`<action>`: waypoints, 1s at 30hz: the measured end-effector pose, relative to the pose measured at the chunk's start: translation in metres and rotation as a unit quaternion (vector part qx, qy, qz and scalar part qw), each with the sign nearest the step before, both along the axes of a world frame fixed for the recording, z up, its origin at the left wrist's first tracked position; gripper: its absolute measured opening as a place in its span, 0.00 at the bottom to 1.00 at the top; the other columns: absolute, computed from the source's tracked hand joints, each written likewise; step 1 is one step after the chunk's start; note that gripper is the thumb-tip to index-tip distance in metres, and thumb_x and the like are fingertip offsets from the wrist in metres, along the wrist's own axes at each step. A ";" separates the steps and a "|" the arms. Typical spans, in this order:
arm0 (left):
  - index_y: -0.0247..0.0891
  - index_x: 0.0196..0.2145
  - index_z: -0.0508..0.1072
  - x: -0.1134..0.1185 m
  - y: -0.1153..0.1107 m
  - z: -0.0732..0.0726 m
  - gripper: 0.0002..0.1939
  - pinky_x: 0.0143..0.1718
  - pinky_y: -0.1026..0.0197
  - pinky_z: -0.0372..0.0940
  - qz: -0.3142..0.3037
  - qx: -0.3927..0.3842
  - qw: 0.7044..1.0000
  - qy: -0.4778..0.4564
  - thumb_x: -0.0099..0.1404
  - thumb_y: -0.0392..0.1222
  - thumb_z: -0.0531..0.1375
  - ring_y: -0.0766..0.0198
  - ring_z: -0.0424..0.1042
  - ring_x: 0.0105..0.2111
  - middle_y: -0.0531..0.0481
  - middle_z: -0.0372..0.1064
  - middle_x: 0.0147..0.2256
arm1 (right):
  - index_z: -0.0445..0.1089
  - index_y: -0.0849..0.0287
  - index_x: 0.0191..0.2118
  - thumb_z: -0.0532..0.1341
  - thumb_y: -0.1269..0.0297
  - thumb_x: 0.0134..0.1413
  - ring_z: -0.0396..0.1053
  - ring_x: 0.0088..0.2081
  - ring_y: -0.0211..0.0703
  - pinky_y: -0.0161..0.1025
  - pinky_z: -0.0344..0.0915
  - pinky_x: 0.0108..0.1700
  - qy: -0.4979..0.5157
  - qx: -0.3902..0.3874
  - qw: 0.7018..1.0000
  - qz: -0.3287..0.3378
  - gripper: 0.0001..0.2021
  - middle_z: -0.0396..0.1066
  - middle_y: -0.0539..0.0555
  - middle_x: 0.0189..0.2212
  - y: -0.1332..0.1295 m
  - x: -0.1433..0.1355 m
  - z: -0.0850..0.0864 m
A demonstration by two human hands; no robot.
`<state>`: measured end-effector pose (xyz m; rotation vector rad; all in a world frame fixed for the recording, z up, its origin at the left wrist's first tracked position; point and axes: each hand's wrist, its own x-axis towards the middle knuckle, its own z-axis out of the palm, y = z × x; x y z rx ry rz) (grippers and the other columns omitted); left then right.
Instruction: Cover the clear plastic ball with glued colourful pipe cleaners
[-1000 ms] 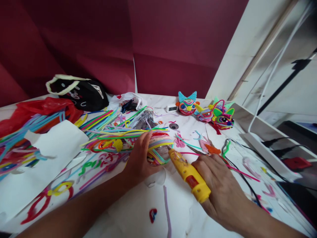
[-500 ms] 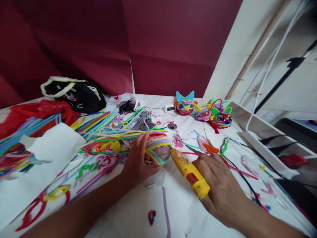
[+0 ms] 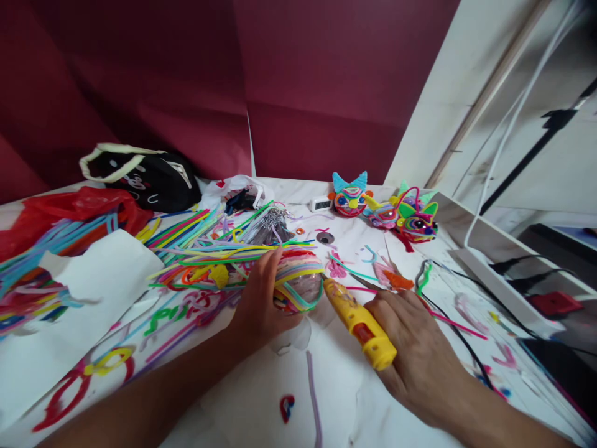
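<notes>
A yellow hot glue gun [image 3: 359, 322] is being gripped in the closed right hand [image 3: 415, 354], its nozzle being pressed against the pipe-cleaner-wrapped ball [image 3: 301, 283] being cupped just beyond the left hand [image 3: 261, 298].

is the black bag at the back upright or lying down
Lying down: the black bag slumps on its side on the table, its cream-trimmed mouth facing left.

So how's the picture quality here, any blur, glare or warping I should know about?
Head view: soft, even light with faint shadows and no harsh glare on the white table. The left hand, the yellow glue gun and the right hand look fairly sharp. The near forearms at the bottom edge go soft. Wide-lens warping bends the straight lines of the white wall at right.
</notes>
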<state>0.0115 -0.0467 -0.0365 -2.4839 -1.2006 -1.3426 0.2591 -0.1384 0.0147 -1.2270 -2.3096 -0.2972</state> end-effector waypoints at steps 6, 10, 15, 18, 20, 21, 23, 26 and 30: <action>0.42 0.70 0.41 0.000 0.000 0.000 0.61 0.57 0.42 0.66 -0.003 0.005 1.000 0.001 0.46 0.40 0.70 0.38 0.64 0.59 0.35 0.56 0.62 | 0.60 0.57 0.38 0.48 0.64 0.65 0.62 0.34 0.50 0.49 0.53 0.42 0.000 0.006 1.000 0.011 0.06 0.66 0.55 0.32 -0.003 -0.003 0.004; 0.42 0.70 0.41 0.001 -0.001 -0.001 0.61 0.58 0.42 0.65 -0.002 -0.011 1.000 -0.006 0.46 0.40 0.71 0.37 0.63 0.59 0.36 0.56 0.62 | 0.59 0.56 0.38 0.47 0.63 0.67 0.62 0.33 0.49 0.48 0.53 0.41 -0.004 0.034 0.999 0.022 0.07 0.66 0.54 0.32 -0.004 -0.007 0.009; 0.43 0.70 0.40 0.001 -0.002 -0.002 0.62 0.59 0.42 0.64 -0.010 -0.020 1.000 0.000 0.46 0.42 0.72 0.37 0.62 0.60 0.36 0.55 0.62 | 0.59 0.56 0.37 0.46 0.64 0.68 0.61 0.32 0.48 0.47 0.53 0.40 -0.003 0.056 0.998 0.031 0.09 0.65 0.53 0.30 -0.005 -0.010 0.014; 0.43 0.70 0.40 0.001 -0.003 -0.001 0.63 0.59 0.43 0.65 -0.009 -0.022 1.000 0.001 0.45 0.44 0.73 0.38 0.62 0.61 0.35 0.55 0.62 | 0.60 0.57 0.39 0.47 0.64 0.67 0.63 0.35 0.49 0.48 0.54 0.42 -0.001 0.027 0.999 0.036 0.08 0.67 0.55 0.33 -0.007 -0.013 0.013; 0.42 0.69 0.41 0.002 -0.003 0.000 0.63 0.59 0.44 0.64 -0.009 -0.030 0.999 0.003 0.45 0.44 0.74 0.39 0.61 0.61 0.35 0.55 0.62 | 0.61 0.57 0.40 0.48 0.65 0.66 0.63 0.35 0.49 0.49 0.54 0.42 0.001 0.015 0.999 0.043 0.07 0.68 0.55 0.33 -0.007 -0.015 0.012; 0.42 0.69 0.41 0.002 -0.003 0.000 0.62 0.60 0.44 0.64 -0.010 -0.032 0.999 0.004 0.45 0.44 0.73 0.39 0.61 0.61 0.35 0.55 0.62 | 0.61 0.58 0.41 0.48 0.65 0.65 0.63 0.34 0.49 0.48 0.54 0.41 0.002 0.015 0.999 0.046 0.07 0.67 0.55 0.33 -0.008 -0.016 0.012; 0.41 0.69 0.41 0.002 -0.003 -0.001 0.62 0.61 0.44 0.63 -0.015 -0.034 0.999 0.007 0.45 0.43 0.73 0.39 0.61 0.62 0.35 0.56 0.62 | 0.61 0.58 0.42 0.48 0.66 0.64 0.62 0.33 0.49 0.48 0.54 0.40 0.001 0.018 0.999 0.051 0.07 0.66 0.54 0.31 -0.008 -0.019 0.013; 0.40 0.69 0.41 0.002 -0.003 -0.001 0.61 0.61 0.45 0.63 -0.015 -0.034 0.999 0.007 0.46 0.42 0.71 0.39 0.60 0.62 0.35 0.56 0.62 | 0.62 0.58 0.41 0.49 0.66 0.64 0.61 0.31 0.48 0.46 0.53 0.38 0.003 0.017 0.998 0.058 0.06 0.65 0.53 0.29 -0.008 -0.023 0.015; 0.39 0.69 0.42 0.003 -0.005 0.001 0.57 0.61 0.45 0.63 -0.020 -0.028 0.999 0.007 0.48 0.40 0.69 0.40 0.60 0.62 0.35 0.56 0.62 | 0.62 0.58 0.40 0.51 0.66 0.62 0.61 0.31 0.48 0.45 0.52 0.38 0.008 0.005 0.997 0.075 0.05 0.65 0.53 0.29 -0.007 -0.027 0.018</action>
